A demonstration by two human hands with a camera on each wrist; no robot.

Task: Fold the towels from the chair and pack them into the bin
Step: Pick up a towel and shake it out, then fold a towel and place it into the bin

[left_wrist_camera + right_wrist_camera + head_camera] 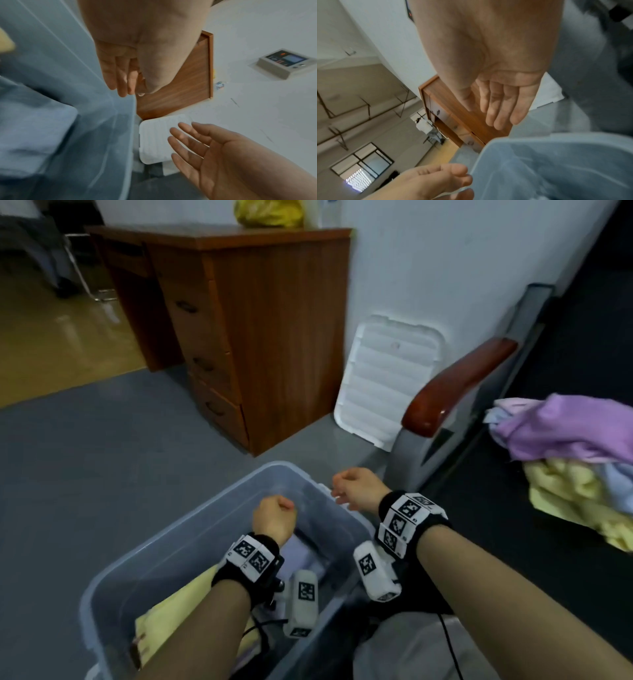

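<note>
Head view: left hand [274,520] above the open bin [191,539], fingers loosely curled, nothing held. Right hand [356,487] just over the bin's far right corner, fingers also loose and holding nothing; left wrist view confirms relaxed, nearly straight fingers [118,75] on the left hand and a spread right palm [214,147] beside it. Right wrist view: right fingers [501,108] straight and hanging down, the left hand [436,178] below with curled fingertips, both clear of the bin wall [556,162]. Marker bands on both wrists. Inside the bin, a folded yellow towel [171,611] at the near left and a folded pale blue towel [305,553] lying flat on the bottom beyond it, partly hidden by the left wrist. To the right, on the dark chair seat [496,542], a loose heap of towels: a purple one [575,426] on top, a yellow one [575,501] beneath, pale blue cloth between. Red-brown chair armrest [455,388] between bin and heap. White bin lid [387,381] leaning against the wall, next to a brown wooden drawer cabinet [260,344]. Grey floor [85,457] beneath.
</note>
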